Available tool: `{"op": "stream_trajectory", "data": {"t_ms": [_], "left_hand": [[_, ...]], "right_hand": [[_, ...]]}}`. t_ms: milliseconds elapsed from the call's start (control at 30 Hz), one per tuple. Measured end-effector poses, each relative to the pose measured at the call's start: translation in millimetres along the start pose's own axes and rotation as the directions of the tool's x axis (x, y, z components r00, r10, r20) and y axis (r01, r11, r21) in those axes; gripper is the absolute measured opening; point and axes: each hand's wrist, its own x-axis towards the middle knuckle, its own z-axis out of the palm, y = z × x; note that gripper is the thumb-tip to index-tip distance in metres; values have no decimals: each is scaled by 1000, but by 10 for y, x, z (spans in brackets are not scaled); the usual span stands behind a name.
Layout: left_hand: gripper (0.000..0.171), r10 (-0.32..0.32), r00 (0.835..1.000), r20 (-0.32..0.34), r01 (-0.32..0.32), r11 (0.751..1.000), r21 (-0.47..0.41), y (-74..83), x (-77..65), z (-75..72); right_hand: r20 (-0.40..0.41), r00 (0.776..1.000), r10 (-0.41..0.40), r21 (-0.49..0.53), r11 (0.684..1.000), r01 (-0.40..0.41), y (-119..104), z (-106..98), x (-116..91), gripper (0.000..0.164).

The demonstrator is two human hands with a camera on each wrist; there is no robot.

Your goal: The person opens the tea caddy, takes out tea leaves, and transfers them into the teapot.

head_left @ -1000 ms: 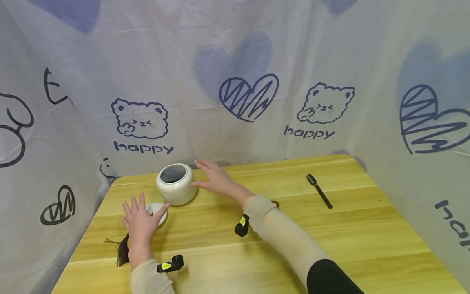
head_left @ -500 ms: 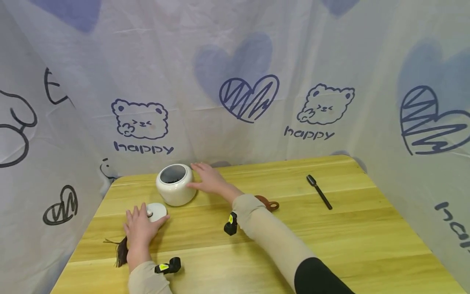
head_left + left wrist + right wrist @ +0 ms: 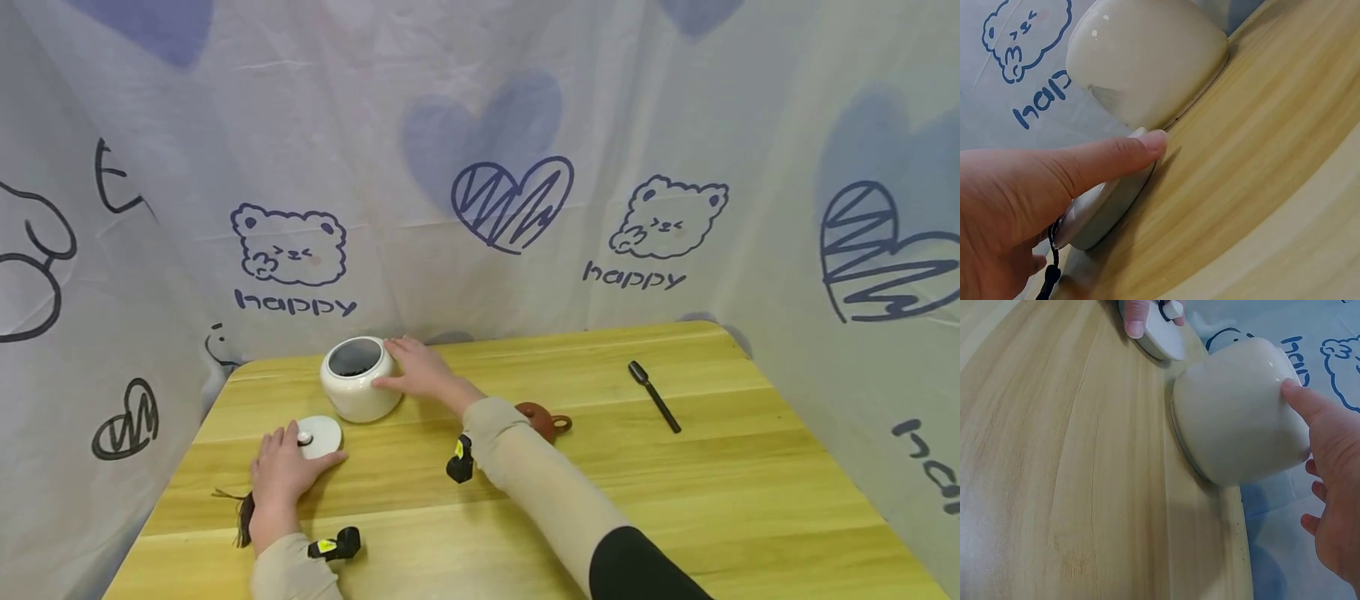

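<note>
My left hand rests around the near-left side of a round white lid with a small knob. In the left wrist view, the thumb lies against the edge of the lid; most of the other fingers are hidden. A dark tassel, partly covered by the wrist, lies to the left. Behind the lid stands a white ceramic jar, uncovered, with dark bits inside. My right hand touches the jar's right side, thumb on the front wall and fingers near the rim, as the right wrist view of the jar also shows.
A reddish-brown clay teapot is partly hidden behind the right sleeve. Farther right on the wooden table lies a dark scoop. A printed white curtain hangs along the back and side edges.
My right hand has moved left and come up against the jar. My left hand has lowered and drawn back slightly at the lid, uncovering its knob. More of the teapot now shows.
</note>
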Motion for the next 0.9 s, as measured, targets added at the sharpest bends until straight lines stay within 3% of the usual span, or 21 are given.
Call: {"op": "stream_trajectory", "data": {"t_ms": [600, 900], "left_hand": [[107, 7, 1000, -20, -6, 1000, 10, -40, 45, -20], [105, -10, 993, -117, 7, 1000, -28, -67, 12, 34]], "right_hand": [[-5, 1000, 22, -40, 999, -22, -81, -16, -28, 83], [-18, 1000, 22, -25, 999, -22, -54, 27, -15, 84]]}}
